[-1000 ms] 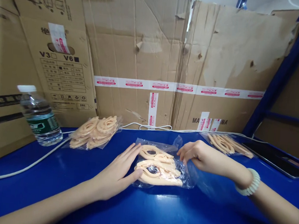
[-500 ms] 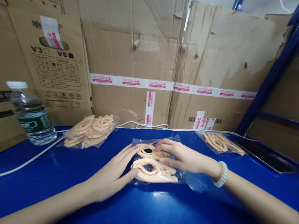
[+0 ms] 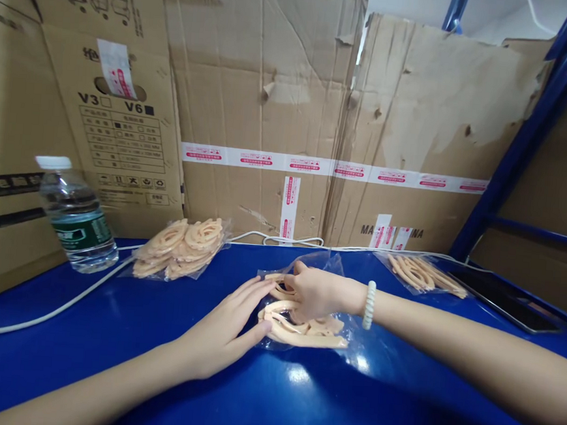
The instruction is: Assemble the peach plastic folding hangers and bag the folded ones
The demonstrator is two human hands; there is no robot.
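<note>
A clear plastic bag (image 3: 320,336) of peach-coloured ring-shaped plastic parts lies in the middle of the blue table (image 3: 298,403). My left hand (image 3: 225,335) rests flat on the table with its fingers stretched out, the fingertips against the bag's left edge. My right hand (image 3: 316,292), with a pale bead bracelet (image 3: 368,304) on the wrist, lies on top of the bag. Its fingers are curled over the parts near the bag's far left corner, and it hides the upper half of the bag's contents.
A second bag of peach parts (image 3: 180,247) lies at the back left, a third bag of parts (image 3: 426,274) at the back right. A water bottle (image 3: 77,219) stands far left by a white cable (image 3: 60,306). Cardboard boxes (image 3: 272,107) wall the back. A dark flat device (image 3: 503,295) and a blue rack post (image 3: 525,140) are right.
My right hand has slid leftward from the bag's right edge across its top and curled over the parts. My left hand has stayed at the bag's left edge.
</note>
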